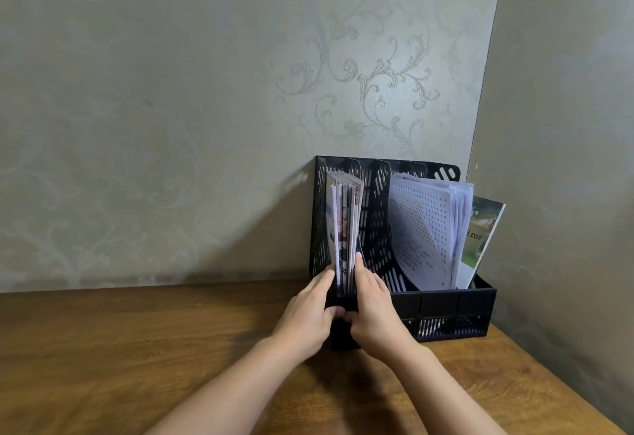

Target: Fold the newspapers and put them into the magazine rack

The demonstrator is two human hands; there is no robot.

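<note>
Folded newspapers [344,225]: one bundle, standing upright on edge in the leftmost compartment of the magazine rack [446,307], folded edges facing the viewer, colour print visible on the outer sheets; top of the bundle leaning slightly right.
Magazine rack: black perforated plastic, several upright dividers, set on the wooden table [137,349] against the patterned wall [171,91], in the corner; second compartment holds nothing visible; a right-hand compartment holds a curved sheaf of white printed sheets [425,229]; furthest right, a booklet with a green cover [480,229], tilted right.
Left hand [308,311]: fingers laid against the left side of the bundle's compartment, thumb curled round the front lip of the rack; gripping the rack front.
Right hand [372,304]: fingers extended up the right side of the bundle, touching its lower edge, thumb tucked at the front lip beside the left thumb; likewise holding the compartment front.
</note>
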